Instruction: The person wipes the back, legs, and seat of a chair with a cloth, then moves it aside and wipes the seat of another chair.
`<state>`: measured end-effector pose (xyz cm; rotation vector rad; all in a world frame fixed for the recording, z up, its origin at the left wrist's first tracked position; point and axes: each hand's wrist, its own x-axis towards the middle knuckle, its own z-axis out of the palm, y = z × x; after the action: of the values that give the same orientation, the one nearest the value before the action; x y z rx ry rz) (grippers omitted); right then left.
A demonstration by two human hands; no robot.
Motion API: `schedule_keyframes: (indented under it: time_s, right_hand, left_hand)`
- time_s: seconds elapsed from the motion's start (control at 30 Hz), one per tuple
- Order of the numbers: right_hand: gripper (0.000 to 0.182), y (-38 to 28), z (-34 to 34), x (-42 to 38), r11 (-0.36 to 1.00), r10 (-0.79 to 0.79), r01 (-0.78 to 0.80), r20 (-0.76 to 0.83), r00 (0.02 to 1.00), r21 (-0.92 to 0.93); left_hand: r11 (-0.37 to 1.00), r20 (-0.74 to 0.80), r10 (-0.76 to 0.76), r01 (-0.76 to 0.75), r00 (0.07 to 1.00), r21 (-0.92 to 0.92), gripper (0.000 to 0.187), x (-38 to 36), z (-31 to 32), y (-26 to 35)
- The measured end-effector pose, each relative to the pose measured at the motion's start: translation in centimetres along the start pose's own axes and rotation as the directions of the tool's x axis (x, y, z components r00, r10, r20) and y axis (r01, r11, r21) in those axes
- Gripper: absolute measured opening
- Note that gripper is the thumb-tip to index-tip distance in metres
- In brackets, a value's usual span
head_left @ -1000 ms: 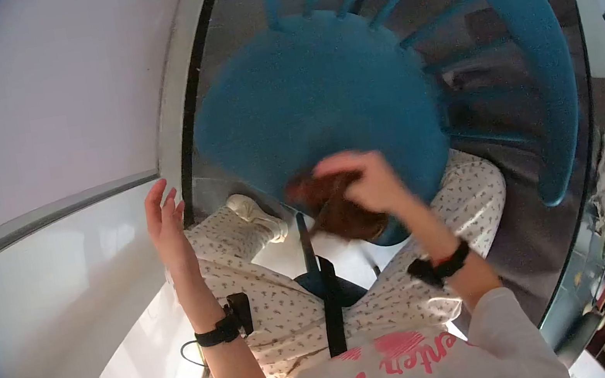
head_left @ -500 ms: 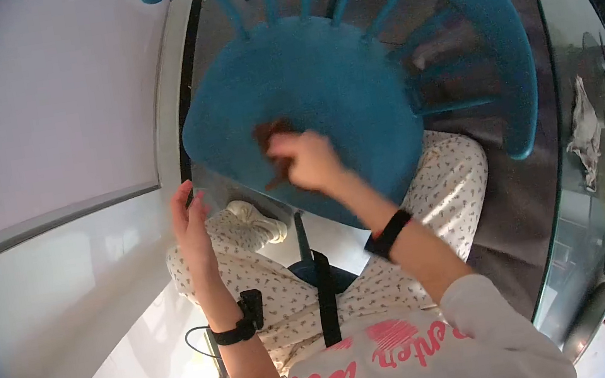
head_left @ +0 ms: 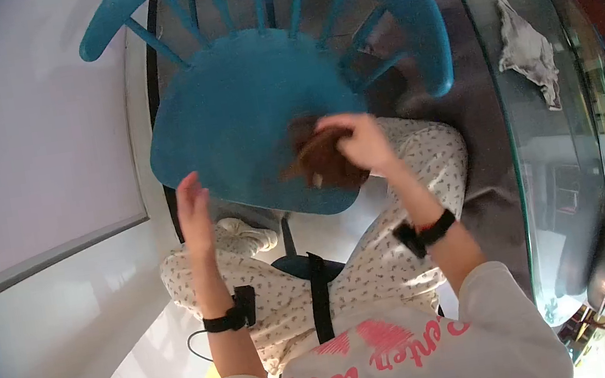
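Note:
A blue chair (head_left: 229,114) with a spindle back stands in front of me. My right hand (head_left: 365,144) is closed on a brown cloth (head_left: 330,161) over the seat's near right part; motion blurs the cloth. At the seat's near left edge my left hand (head_left: 194,209) is raised with its fingers apart, holding nothing. Each wrist bears a black band.
On the right is a glass table (head_left: 478,30) with a crumpled grey cloth (head_left: 529,53) on it. A white panel (head_left: 46,149) rises on the left. My knees and a white shoe (head_left: 247,235) are just below the seat.
My right hand has moved right with the brown cloth, toward the seat's near right edge. The cloth now looks more spread out. The chair and table appear further left in view.

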<state>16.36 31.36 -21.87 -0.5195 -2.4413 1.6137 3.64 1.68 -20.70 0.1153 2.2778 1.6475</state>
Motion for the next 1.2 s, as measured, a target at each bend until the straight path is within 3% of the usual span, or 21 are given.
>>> schedule_keyframes:
  time_s: [0.03, 0.1, 0.17, 0.23, 0.3, 0.33, 0.37, 0.43, 0.47, 0.53, 0.6, 0.67, 0.73, 0.77, 0.93, 1.0, 1.03, 1.1, 1.13, 1.17, 1.2]
  right_hand:
    - [0.04, 1.0, -1.4, 1.0, 0.995, 0.008, -0.018, -0.093, 0.996, -0.098]
    - [0.04, 3.5, -1.7, 1.9, 0.909, 0.192, -0.253, -0.207, 0.959, -0.332]
    - [0.035, 4.1, -0.1, 0.9, 0.92, 0.047, -0.148, -0.272, 0.961, -0.364]
    - [0.031, 2.6, 2.1, -0.9, 0.922, 0.065, -0.077, -0.045, 0.997, -0.378]
    - [0.028, 1.2, 5.1, -3.8, 0.916, 0.05, 0.005, 0.127, 0.991, -0.4]
    - [0.028, 0.7, 6.0, -4.8, 0.935, 0.042, 0.024, 0.18, 0.983, -0.353]
    - [0.027, 0.4, 6.8, -5.4, 0.951, 0.038, 0.039, 0.241, 0.97, -0.308]
    - [0.027, -0.2, 6.9, -5.8, 0.958, 0.023, 0.06, 0.282, 0.959, -0.282]
    - [0.026, -0.5, 6.7, -5.8, 0.963, 0.011, 0.076, 0.316, 0.949, -0.26]
    - [0.026, -1.0, 5.3, -5.0, 0.974, -0.008, 0.092, 0.373, 0.928, -0.207]
    - [0.029, -1.1, 4.1, -3.5, 0.981, -0.029, 0.109, 0.43, 0.902, -0.162]
    - [0.027, -1.6, 3.7, -3.0, 0.973, -0.015, 0.102, 0.385, 0.923, -0.209]
    - [0.027, -1.9, 3.4, -2.4, 0.97, 0.001, 0.086, 0.356, 0.934, -0.229]
    - [0.028, -2.6, 3.1, -2.3, 0.966, 0.006, 0.075, 0.309, 0.951, -0.249]
    - [0.029, -3.3, 1.6, 0.7, 0.972, 0.046, 0.024, 0.291, 0.956, -0.235]
    - [0.029, -3.4, 0.8, 1.6, 0.969, 0.112, -0.052, 0.242, 0.964, -0.242]
    - [0.028, -4.1, 0.9, 2.6, 0.952, 0.207, -0.148, 0.204, 0.957, -0.269]
    - [0.029, -5.0, 1.0, 2.9, 0.932, 0.318, -0.273, 0.173, 0.932, -0.24]
    - [0.03, -5.8, 1.0, 3.0, 0.893, 0.432, -0.405, 0.118, 0.894, -0.194]
    - [0.031, -6.7, 1.0, 3.7, 0.836, 0.541, -0.529, 0.065, 0.838, -0.146]
    - [0.032, -7.5, 1.0, 3.6, 0.815, 0.58, -0.575, 0.092, 0.809, -0.074]
  left_hand:
    - [0.994, 0.062, 0.053, -0.059, 0.997, 0.091, 0.037, -0.2, 0.6, -0.4]
    - [0.984, 0.168, 0.048, -0.075, 0.985, 0.161, 0.039, -0.6, 2.5, -0.9]
    - [0.975, 0.178, 0.089, -0.122, 0.98, 0.185, 0.041, 0.3, 3.7, -4.0]
    - [0.966, 0.191, 0.114, -0.153, 0.975, 0.208, 0.042, 0.8, 4.7, -4.0]
    - [0.91, 0.161, 0.125, -0.178, 0.979, 0.374, 0.043, 0.8, 5.5, -1.8]
    - [0.845, 0.169, 0.229, -0.282, 0.959, 0.454, 0.044, 1.6, 5.5, -2.4]
    - [0.845, 0.165, 0.226, -0.277, 0.96, 0.456, 0.044, 2.3, 5.5, -2.0]
    - [0.692, 0.255, 0.39, -0.464, 0.885, 0.553, 0.045, 3.6, 6.2, -0.2]
    - [0.693, 0.272, 0.378, -0.465, 0.885, 0.55, 0.045, 4.4, 7.0, 0.6]
    - [0.557, 0.433, 0.483, -0.649, 0.761, 0.518, 0.047, 6.1, 8.8, 2.4]
    - [0.525, 0.587, 0.431, -0.719, 0.686, 0.455, 0.047, 8.1, 11.2, 4.5]
    - [0.472, 0.736, 0.388, -0.805, 0.555, 0.359, 0.053, 9.3, 14.1, 6.1]
    - [0.476, 0.792, 0.406, -0.845, 0.457, 0.244, 0.061, 9.5, 16.9, 6.6]
    - [0.499, 0.801, 0.378, -0.831, 0.465, 0.247, 0.061, 9.4, 18.2, 6.9]
    - [0.425, 0.888, 0.329, -0.89, 0.32, 0.163, 0.055, 12.6, 20.7, 7.0]
    - [0.341, 0.912, 0.258, -0.914, 0.318, 0.221, 0.053, 15.3, 20.1, 8.4]
    - [0.382, 0.921, 0.236, -0.901, 0.31, 0.205, 0.053, 18.4, 18.7, 9.3]
    - [0.365, 0.802, 0.012, -0.749, 0.598, 0.553, 0.053, 23.9, 14.9, 12.0]
    - [0.287, 0.714, 0.119, -0.712, 0.69, 0.64, 0.053, 25.7, 12.3, 11.3]
    - [0.196, 0.624, 0.085, -0.627, 0.776, 0.754, 0.051, 28.0, 10.1, 11.6]
    - [0.095, 0.616, 0.124, -0.627, 0.778, 0.773, 0.05, 29.2, 8.3, 11.7]
